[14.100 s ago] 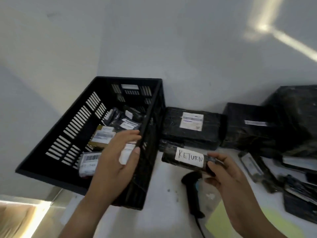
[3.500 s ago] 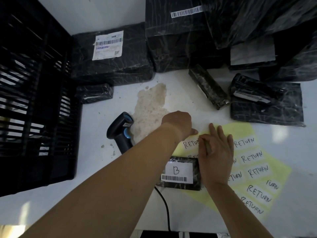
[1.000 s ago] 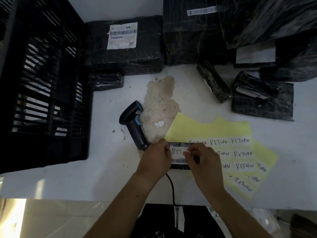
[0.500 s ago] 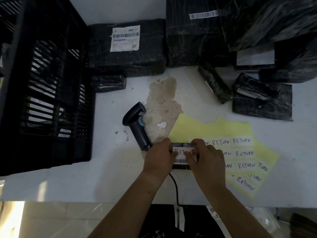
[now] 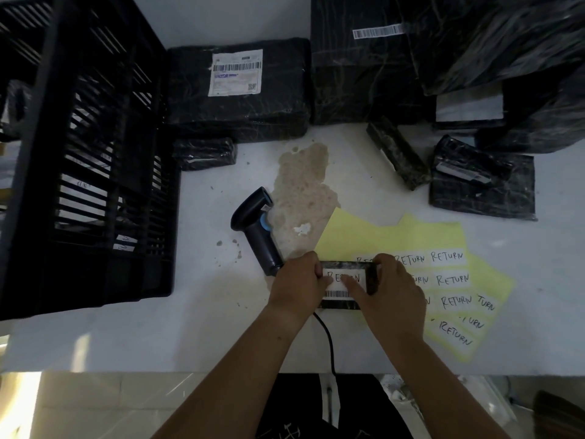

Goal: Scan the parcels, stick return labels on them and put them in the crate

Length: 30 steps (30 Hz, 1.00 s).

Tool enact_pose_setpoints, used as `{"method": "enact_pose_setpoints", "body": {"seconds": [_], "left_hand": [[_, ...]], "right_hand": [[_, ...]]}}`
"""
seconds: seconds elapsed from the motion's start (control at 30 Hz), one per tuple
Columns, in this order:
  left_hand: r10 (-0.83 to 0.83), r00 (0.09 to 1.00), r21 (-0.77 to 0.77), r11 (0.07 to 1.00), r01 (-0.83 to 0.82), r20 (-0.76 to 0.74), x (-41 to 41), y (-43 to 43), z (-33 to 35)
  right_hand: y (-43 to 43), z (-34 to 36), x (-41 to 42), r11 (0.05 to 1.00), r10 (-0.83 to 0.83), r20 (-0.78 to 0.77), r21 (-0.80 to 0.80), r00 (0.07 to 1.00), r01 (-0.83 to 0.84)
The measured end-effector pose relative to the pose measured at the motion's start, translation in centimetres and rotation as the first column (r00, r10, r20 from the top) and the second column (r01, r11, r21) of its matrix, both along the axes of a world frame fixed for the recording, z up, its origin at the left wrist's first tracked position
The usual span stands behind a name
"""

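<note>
Lower centre: I'm clamping small black parcel (image 5: pixel 345 266) on table (image 5: pixel 196 318), left hand (image 5: pixel 297 288) and right hand (image 5: pixel 394 291) curling round its ends to steady it, thumbs pressing RETURN label (image 5: pixel 343 275) flat. Crate (image 5: pixel 95 185) waiting upper left.

One black crate (image 5: pixel 95 172), one barcode scanner (image 5: pixel 258 231), two overlapping yellow label sheets (image 5: pixel 389 236). Seven black-wrapped parcels (image 5: pixel 343 267) plainly separate on the table (image 5: pixel 126 340); more heaped at back right, too tangled to count. Two hands: left hand (image 5: pixel 297 288), right hand (image 5: pixel 391 296). One brown stain (image 5: pixel 300 188).
</note>
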<state>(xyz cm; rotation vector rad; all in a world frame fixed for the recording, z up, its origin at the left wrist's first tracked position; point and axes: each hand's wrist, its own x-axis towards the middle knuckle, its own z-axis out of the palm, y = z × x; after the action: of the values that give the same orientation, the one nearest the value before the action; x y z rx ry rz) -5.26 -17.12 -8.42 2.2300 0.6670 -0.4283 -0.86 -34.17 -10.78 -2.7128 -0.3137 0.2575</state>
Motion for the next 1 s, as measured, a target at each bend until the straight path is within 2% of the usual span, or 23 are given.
{"method": "enact_pose_setpoints", "body": {"seconds": [0.13, 0.27, 0.53, 0.6, 0.73, 0.83, 0.93, 1.0], "left_hand": [[0.003, 1.0, 0.022, 1.0, -0.003, -0.012, 0.4, -0.2, 0.2], [-0.032, 0.999, 0.107, 0.994, 0.035, -0.024, 0.6, -0.8, 0.3], [-0.065, 0.997, 0.141, 0.987, 0.072, -0.053, 0.5, -1.5, 0.3], [-0.077, 0.995, 0.146, 0.986, 0.085, -0.06, 0.4, -1.6, 0.4], [-0.036, 0.999, 0.059, 0.998, 0.037, -0.022, -0.3, -1.5, 0.8], [0.062, 0.991, -0.053, 0.997, -0.056, 0.116, -1.1, -1.8, 2.5], [0.156, 0.954, -0.045, 0.988, -0.15, 0.257, -1.8, -1.9, 5.0], [0.185, 0.963, -0.133, 0.978, -0.161, 0.196, -2.0, -1.6, 6.9]], "right_hand": [[-0.1, -0.6, 0.0, 0.996, -0.052, 0.02, 0.079, 0.998, 0.05], [-0.2, -0.7, 0.4, 0.994, -0.052, 0.027, 0.097, 0.998, 0.049], [-0.3, -0.4, 0.6, 0.996, -0.067, -0.082, 0.047, 0.994, 0.071], [0.0, -0.6, 0.5, 0.994, -0.07, -0.097, 0.079, 0.993, 0.078], [-0.4, -0.1, 0.3, 0.97, -0.063, -0.107, 0.229, 0.992, 0.086], [-1.3, 2.6, 0.5, 0.891, -0.039, -0.297, 0.422, 0.954, 0.168], [-2.2, 6.4, 1.1, 0.807, 0.012, -0.43, 0.537, 0.903, 0.245], [-2.5, 9.3, 1.7, 0.757, 0.013, -0.484, 0.577, 0.875, 0.307]]}}
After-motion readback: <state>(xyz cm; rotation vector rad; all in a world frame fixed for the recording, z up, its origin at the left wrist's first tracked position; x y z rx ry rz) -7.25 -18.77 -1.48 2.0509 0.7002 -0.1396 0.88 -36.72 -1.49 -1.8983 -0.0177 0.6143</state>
